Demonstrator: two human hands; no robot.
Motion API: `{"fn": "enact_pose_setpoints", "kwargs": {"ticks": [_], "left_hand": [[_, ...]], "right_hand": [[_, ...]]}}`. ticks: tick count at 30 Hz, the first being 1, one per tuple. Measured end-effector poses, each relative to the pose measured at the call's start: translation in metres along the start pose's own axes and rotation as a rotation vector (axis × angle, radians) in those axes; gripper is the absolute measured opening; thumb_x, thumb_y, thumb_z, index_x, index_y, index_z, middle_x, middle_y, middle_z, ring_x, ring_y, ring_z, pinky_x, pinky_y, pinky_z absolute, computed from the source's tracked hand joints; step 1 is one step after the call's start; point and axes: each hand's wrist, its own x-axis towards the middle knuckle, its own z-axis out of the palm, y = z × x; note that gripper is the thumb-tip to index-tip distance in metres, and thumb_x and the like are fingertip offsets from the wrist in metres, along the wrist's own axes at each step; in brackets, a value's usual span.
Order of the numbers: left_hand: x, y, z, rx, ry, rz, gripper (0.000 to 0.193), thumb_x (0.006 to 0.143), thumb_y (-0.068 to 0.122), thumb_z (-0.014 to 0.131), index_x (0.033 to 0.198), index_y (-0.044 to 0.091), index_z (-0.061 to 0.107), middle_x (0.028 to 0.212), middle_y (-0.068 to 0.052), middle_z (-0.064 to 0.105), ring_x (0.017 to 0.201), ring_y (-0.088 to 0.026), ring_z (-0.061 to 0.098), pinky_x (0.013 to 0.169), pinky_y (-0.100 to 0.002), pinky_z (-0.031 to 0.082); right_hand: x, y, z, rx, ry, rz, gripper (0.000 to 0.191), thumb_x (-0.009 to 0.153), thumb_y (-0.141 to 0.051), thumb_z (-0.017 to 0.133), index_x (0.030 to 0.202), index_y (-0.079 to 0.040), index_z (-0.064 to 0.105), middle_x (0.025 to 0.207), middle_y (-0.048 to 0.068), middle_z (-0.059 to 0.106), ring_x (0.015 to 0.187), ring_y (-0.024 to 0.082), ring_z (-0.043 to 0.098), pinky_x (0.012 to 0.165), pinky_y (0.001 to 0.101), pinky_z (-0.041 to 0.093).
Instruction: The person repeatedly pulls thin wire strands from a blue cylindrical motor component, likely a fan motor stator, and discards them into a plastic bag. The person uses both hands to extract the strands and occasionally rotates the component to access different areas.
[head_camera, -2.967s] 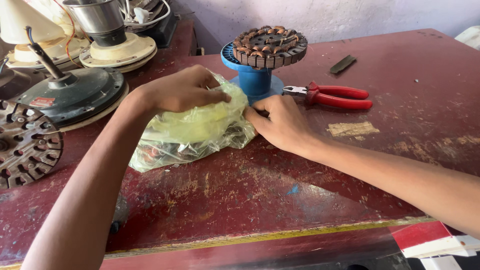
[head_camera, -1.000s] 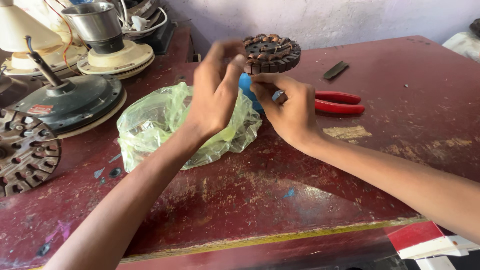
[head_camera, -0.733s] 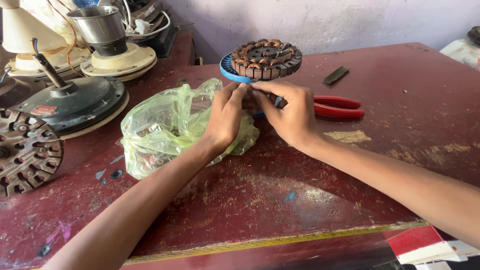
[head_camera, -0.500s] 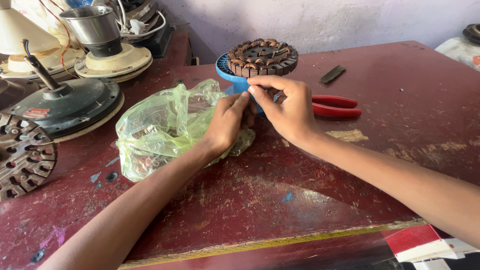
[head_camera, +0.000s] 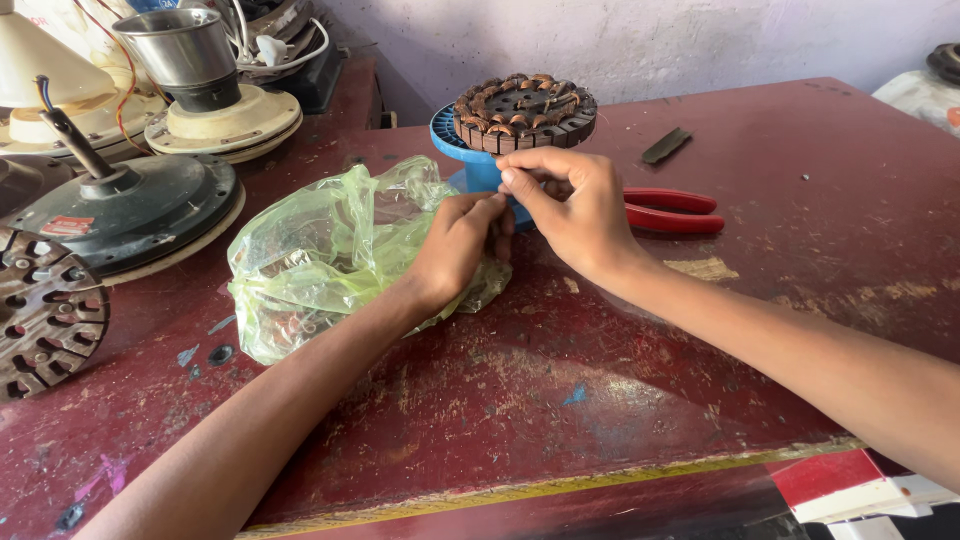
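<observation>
On the red desk (head_camera: 620, 400), the wound stator (head_camera: 525, 110) sits on its blue stand (head_camera: 470, 160), coils apparently complete. The green plastic bag (head_camera: 330, 250) lies left of the stand. Left hand (head_camera: 455, 245) and right hand (head_camera: 570, 205) meet before the stand, fingers pinched together, seemingly on thin wire; unclear.

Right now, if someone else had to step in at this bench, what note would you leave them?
Left hand: resting on the green plastic bag, fingers pinched near the right hand; whether they hold anything is too small to tell.
Right hand: fingers pinched just below the copper-wound stator on its blue stand.
Red pliers lie untouched behind the right hand.
Done: stator seated on stand.
Left: whatever the pinched fingers are working on; I can't see it clearly.
</observation>
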Motion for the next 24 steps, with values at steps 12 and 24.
{"fn": "enact_pose_setpoints", "kwargs": {"ticks": [12,24], "left_hand": [[0.0031,-0.0007,-0.0011,-0.085,0.035,-0.062,0.041,0.103,0.025,0.040,0.098,-0.005,0.067,0.082,-0.015,0.072,0.074,-0.022,0.068,0.070,-0.036,0.054],[0.0079,-0.0044,-0.0052,-0.092,-0.045,-0.040,0.047,0.107,0.034,0.038,0.108,-0.004,0.066,0.090,-0.016,0.073,0.081,-0.024,0.070,0.076,-0.037,0.055]], "right_hand": [[-0.0051,-0.0086,0.0020,-0.166,0.051,-0.143,0.011,0.096,-0.003,0.073,0.106,-0.002,0.079,0.085,0.006,0.078,0.055,0.003,0.049,0.048,0.0230,0.036],[-0.0075,-0.0024,0.0016,-0.074,0.000,0.073,0.011,0.088,0.006,0.064,0.084,0.001,0.074,0.074,0.007,0.075,0.059,0.004,0.064,0.050,0.0213,0.048]]}}
